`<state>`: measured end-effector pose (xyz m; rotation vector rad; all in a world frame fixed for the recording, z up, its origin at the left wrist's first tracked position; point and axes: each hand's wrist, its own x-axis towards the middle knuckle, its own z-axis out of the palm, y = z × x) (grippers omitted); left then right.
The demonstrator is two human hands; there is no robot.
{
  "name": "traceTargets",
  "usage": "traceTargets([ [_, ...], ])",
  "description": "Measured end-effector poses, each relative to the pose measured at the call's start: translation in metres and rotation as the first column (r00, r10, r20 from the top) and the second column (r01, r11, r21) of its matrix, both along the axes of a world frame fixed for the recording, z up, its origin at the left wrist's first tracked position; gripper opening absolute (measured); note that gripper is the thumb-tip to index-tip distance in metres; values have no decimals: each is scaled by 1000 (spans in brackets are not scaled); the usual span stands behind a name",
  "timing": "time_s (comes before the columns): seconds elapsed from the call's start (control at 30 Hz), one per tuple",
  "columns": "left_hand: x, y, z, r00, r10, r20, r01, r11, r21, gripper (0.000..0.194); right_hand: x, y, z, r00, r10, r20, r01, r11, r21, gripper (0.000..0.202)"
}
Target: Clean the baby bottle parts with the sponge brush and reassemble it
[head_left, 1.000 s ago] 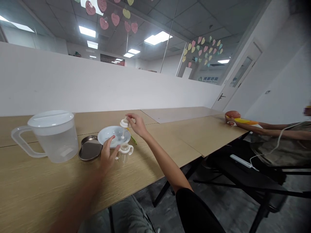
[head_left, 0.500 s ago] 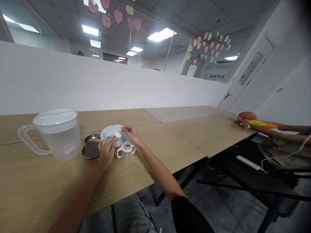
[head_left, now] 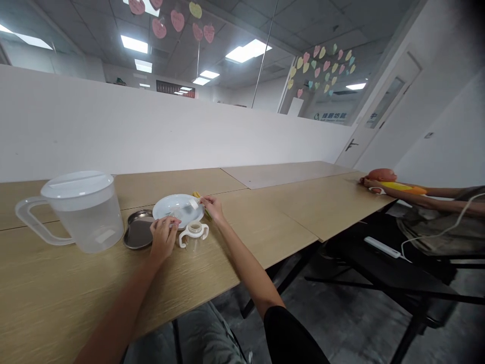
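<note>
My right hand pinches a small white collar piece, which looks like a baby bottle's top, over the right side of a white plate. At the plate's near left rim is my left hand, its fingers bent close together; what they grip, if anything, is hidden. Clear, hard-to-make-out pieces lie in the plate. Just in front of it, between my forearms, stands a clear baby bottle, uncapped, with white handles on both sides. Something yellow shows behind my right fingers.
A metal kidney dish sits left of my left hand. Beyond it stands a large lidded plastic jug with clear liquid. Another person's hands at the far right hold a doll by the table. A white wall rises behind.
My right hand has moved right across the plate with the white collar piece. The fingers of my left hand have drawn closer together at the rim. The view has shifted slightly.
</note>
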<state>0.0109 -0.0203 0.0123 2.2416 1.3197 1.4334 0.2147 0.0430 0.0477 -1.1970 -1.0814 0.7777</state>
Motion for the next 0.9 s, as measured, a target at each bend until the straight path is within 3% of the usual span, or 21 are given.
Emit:
traceTargets([
  [0.17, 1, -1, 1, 997, 9, -72, -10, 1000, -21, 33, -2, 4, -9, 1000, -13, -27, 14, 1000, 24, 20],
  [0.53, 1, -1, 1, 951, 16, -308, -1, 999, 50, 34, 1, 2, -10, 991, -9, -132, 16, 999, 51, 14],
  [0.7, 2, -3, 1, 948, 43, -314, -8, 994, 113, 36, 1, 1, -10, 989, 15, -146, -7, 999, 53, 16],
  [0.9, 2, -4, 4, 939, -30, -343, 64, 994, 90, 36, 0, 0, -9, 988, 20, -156, -9, 997, 74, 17],
])
